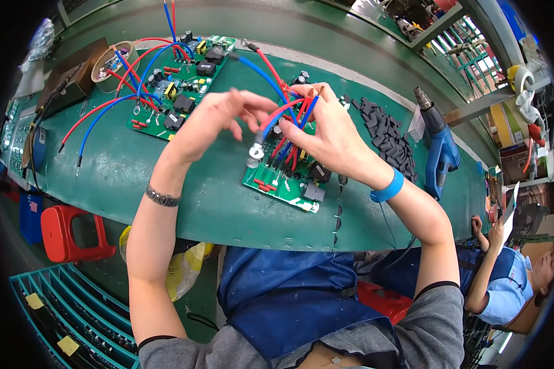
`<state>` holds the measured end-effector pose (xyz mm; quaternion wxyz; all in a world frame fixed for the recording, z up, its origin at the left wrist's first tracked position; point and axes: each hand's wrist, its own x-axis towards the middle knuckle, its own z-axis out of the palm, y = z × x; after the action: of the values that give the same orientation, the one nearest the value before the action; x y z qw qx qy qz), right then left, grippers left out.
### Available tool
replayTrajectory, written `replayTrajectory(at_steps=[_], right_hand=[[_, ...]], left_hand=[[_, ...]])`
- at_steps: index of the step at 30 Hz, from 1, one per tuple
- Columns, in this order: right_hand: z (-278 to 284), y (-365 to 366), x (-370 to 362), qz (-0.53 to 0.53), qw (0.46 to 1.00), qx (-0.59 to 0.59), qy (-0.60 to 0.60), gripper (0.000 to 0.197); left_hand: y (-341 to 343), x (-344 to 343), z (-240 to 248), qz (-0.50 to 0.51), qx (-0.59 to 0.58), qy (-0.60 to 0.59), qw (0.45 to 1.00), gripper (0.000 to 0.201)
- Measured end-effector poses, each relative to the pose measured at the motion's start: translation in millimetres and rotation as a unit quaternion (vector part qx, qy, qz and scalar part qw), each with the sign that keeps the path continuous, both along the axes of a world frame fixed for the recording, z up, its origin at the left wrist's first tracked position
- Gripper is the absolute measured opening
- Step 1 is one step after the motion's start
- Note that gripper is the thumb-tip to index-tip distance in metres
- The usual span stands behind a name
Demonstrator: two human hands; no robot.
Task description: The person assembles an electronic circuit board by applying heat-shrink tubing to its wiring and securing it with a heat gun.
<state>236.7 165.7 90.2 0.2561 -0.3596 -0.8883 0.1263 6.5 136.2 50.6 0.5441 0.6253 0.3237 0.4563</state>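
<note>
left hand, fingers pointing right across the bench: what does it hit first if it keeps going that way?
Probably the red and blue wires bunched above the near circuit board, then the right hand that holds them. Depth is unclear, so the left hand may already touch them.

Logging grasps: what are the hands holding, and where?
Both hands hold the red and blue wires rising from the green circuit board: right hand bunches them near their upper ends, left-hand fingers pinch beside it.

wires [287,117]: red and blue, between the fingers [301,144];
circuit board [281,179]: green, under them;
wristband [388,188]: blue
</note>
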Motion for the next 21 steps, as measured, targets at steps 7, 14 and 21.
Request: replayTrajectory(at_steps=[7, 14, 21], right_hand=[[13.5, -8.8, 17.8, 0.025, 0.995, -0.072, 0.063, 0.03], [71.7, -41.5, 110.5, -0.04, 0.971, -0.181, 0.151, 0.019], [114.1, -78.8, 204.2, -0.189, 0.977, 0.032, 0.09, 0.021]], left_hand=[[10.4, -13.9, -7.7, 0.138, -0.08, -0.05, 0.986, 0.066], [17.8, -5.9, -11.0, 0.142, -0.113, -0.04, 0.983, 0.059], [12.0, -7.7, -17.6, 0.144, -0.13, -0.001, 0.981, 0.055]])
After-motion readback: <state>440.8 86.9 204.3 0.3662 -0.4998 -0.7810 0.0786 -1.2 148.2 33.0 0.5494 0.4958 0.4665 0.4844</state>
